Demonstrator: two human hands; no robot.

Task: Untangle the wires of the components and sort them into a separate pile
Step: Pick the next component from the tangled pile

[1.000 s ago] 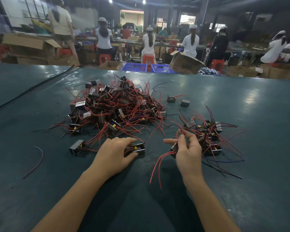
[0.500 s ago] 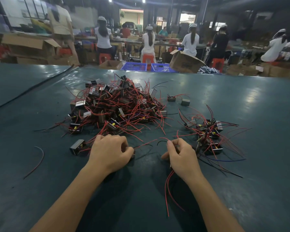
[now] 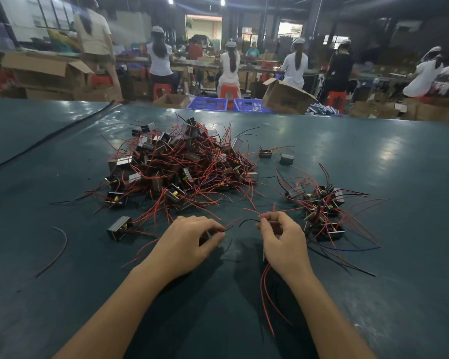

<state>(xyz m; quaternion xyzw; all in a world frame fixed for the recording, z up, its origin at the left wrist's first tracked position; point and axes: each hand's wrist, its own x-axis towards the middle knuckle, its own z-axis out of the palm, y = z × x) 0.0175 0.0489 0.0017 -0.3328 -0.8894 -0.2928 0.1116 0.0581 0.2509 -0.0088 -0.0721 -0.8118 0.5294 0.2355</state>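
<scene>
A big tangled pile [image 3: 184, 172] of small boxy components with red wires lies in the middle of the dark green table [image 3: 373, 156]. A smaller pile [image 3: 322, 211] of the same components lies to the right. My left hand [image 3: 189, 242] is curled over a component, mostly hidden under it, and pinches a red wire end [image 3: 230, 226]. My right hand [image 3: 283, 242] pinches thin red wires [image 3: 266, 294] that hang down below the wrist toward me; whether it also holds a component is hidden by the palm.
A single component [image 3: 118, 228] lies left of my left hand, and a loose red wire [image 3: 55, 251] lies farther left. Two stray components [image 3: 276, 156] sit behind the piles. Beyond the table's far edge are cardboard boxes, blue crates [image 3: 226, 103] and seated workers.
My right hand has drawn back from the small pile toward the middle, its red wires now trailing toward me. My left hand has closed over the component and pinched a wire end.
</scene>
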